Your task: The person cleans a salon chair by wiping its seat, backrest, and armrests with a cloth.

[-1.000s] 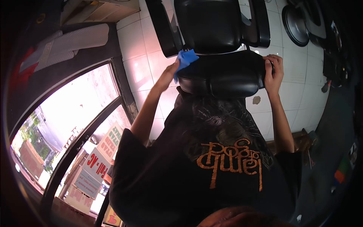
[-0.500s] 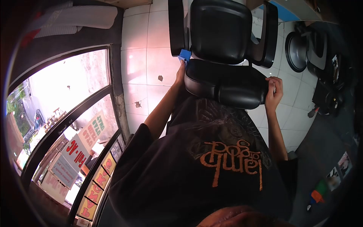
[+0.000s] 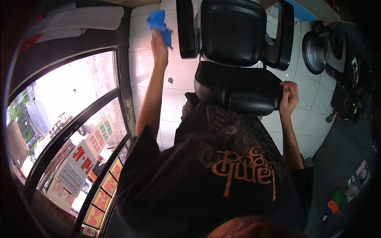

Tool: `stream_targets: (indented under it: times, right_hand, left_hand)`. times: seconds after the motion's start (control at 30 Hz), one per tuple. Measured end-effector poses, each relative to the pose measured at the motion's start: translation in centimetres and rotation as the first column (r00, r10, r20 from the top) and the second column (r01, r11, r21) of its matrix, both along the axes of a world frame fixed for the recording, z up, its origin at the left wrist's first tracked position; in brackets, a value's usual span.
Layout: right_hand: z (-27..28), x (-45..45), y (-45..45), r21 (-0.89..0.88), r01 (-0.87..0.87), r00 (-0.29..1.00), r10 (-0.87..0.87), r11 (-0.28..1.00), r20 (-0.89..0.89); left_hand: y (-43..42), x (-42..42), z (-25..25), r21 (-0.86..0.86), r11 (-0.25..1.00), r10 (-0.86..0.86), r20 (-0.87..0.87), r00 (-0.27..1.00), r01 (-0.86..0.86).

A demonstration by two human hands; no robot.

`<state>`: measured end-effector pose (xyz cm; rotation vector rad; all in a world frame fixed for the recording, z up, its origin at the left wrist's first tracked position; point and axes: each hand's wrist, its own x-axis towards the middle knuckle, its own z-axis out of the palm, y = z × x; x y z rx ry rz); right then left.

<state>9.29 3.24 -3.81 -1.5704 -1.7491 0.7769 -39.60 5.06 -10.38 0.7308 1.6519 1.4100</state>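
A blue cloth is gripped in my left hand, which reaches out over the tiled floor to the left of a black barber chair. The cloth hangs loosely on both sides of the fingers, apart from the chair's left armrest. On the right, my right hand rests with curled fingers on the end of the padded black backrest. That backrest lies close in front of my body, with the seat and the right armrest beyond it.
Glass doors with signs stand at the left. White floor tiles surround the chair. A second black chair is at the right, near a dark wall or counter with several items. A rolled pale pad lies at upper left.
My left hand has moved away from the gap between backrest and left armrest, outward and forward, carrying the blue cloth. My right hand has stayed on the backrest.
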Motion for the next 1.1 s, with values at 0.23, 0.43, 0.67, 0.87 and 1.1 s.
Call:
stream_targets:
  times: [0.23, 0.43, 0.67, 0.87, 1.1]
  right_hand:
    - [-0.1, 0.1, 0.1, -0.009, 0.004, 1.000, -0.004, 1.000, 0.016]
    - [0.3, 0.1, -0.3, -0.014, 0.018, 1.000, -0.018, 1.000, 0.004]
    - [0.1, -0.1, 0.1, -0.004, 0.023, 1.000, -0.023, 1.000, -0.016]
    - [0.2, -0.2, 0.1, 0.010, 0.045, 0.999, -0.045, 0.999, -0.002]
    - [0.3, -0.3, 0.0, -0.011, 0.054, 0.999, -0.054, 0.998, -0.001]
  left_hand:
    - [6.3, 1.4, -15.1, -0.334, 0.890, -0.420, -0.866, 0.272, 0.312]
    - [-2.5, 3.5, -14.8, -0.302, 0.867, -0.428, -0.859, 0.281, 0.397]
    - [-7.3, 6.0, -14.0, -0.351, 0.887, -0.439, -0.844, 0.309, 0.301]
    - [-4.8, 7.2, -14.4, -0.369, 0.909, -0.413, -0.862, 0.296, 0.195]
    - [3.7, 5.5, -14.1, -0.271, 0.950, -0.307, -0.905, 0.294, 0.157]
